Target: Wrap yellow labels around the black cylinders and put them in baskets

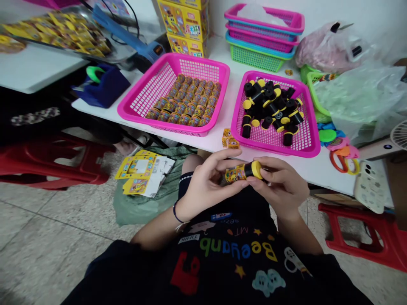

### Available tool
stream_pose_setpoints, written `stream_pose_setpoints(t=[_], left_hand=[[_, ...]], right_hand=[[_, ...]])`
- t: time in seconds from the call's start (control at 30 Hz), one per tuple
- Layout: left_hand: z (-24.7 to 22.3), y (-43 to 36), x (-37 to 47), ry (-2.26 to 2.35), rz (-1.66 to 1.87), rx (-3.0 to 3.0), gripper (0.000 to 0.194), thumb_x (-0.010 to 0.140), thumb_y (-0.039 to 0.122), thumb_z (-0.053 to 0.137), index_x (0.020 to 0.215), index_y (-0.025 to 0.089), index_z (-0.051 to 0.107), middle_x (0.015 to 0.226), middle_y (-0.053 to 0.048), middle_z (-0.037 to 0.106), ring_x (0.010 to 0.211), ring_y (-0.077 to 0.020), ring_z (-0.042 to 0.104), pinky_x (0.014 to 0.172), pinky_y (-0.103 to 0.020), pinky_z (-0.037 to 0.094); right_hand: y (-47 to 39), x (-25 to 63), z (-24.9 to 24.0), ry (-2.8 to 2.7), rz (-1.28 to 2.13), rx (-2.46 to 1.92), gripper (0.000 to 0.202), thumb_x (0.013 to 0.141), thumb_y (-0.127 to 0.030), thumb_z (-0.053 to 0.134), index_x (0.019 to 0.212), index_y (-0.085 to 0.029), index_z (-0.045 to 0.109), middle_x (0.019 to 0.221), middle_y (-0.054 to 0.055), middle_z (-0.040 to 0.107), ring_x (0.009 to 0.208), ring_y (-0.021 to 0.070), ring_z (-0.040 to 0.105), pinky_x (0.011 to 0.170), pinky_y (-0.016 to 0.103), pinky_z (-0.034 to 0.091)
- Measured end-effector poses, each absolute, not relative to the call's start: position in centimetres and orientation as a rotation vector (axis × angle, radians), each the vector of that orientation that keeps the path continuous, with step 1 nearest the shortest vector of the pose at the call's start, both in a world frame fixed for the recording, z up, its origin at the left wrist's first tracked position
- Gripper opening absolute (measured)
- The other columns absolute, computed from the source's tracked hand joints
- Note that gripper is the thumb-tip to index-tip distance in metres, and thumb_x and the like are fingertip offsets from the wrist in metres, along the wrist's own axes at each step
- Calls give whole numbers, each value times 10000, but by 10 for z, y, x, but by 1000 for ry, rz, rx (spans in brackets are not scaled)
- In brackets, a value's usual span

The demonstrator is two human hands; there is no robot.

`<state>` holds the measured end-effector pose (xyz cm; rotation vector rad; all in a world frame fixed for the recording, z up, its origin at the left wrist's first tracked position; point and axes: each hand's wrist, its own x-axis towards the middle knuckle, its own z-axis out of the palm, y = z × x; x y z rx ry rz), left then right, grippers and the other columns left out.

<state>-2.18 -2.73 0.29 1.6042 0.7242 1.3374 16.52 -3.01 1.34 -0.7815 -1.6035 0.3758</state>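
Observation:
In the head view my left hand (210,182) holds the printed end of a small yellow-and-black cylinder (240,173) between thumb and fingers. My right hand (281,182) grips its other end, by the yellow cap. Both hands are over my lap at the table's front edge. Just beyond them lie small orange printed pieces (230,139). A pink basket (275,148) on the right holds a heap of black cylinders with yellow caps (271,106). The pink basket (130,101) on the left holds rows of small printed cylinders (189,101).
A blue tape dispenser (103,87) stands at the left. Stacked baskets (259,57) and yellow boxes (187,25) are at the back. Plastic bags (365,91), a phone (370,186) and a fan (399,135) are at the right. Red stools (365,233) flank me.

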Motion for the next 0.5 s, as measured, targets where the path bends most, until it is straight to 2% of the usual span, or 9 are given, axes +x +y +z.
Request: stream_pose_setpoints(t=[0.2,0.3,0.4,0.5], left_hand=[[-2,-35,-22,950,1410,1860,592,901,357,827,1400,276,519,1290,-67,745,1174,-232,767,1017,-306,651],[-2,-36,-19,1015,1476,1869,600,891,334,837,1397,276,518,1283,-65,749,1149,-223,776,1041,-326,648],[2,-33,-16,995,1488,1718,672,858,324,870,1410,275,490,1240,-59,756,1155,-218,770,1041,-333,642],[7,-26,-15,848,1380,1481,774,829,304,894,1439,278,419,1140,-35,753,1079,-198,780,973,-318,652]], right_hand=[[-35,165,13,-1621,366,-937,219,804,-218,887,930,-311,734,996,3,789,892,200,772,756,359,672],[-36,163,9,-1696,303,-948,421,771,-224,914,1127,-343,724,1056,19,761,962,214,754,841,368,666],[-33,160,6,-1835,169,-904,659,786,-264,901,1368,-355,607,1170,58,724,1084,247,726,944,408,654],[-29,157,2,-1907,-133,-901,564,902,-237,752,1425,-279,546,1221,95,700,1146,252,702,967,434,646]])
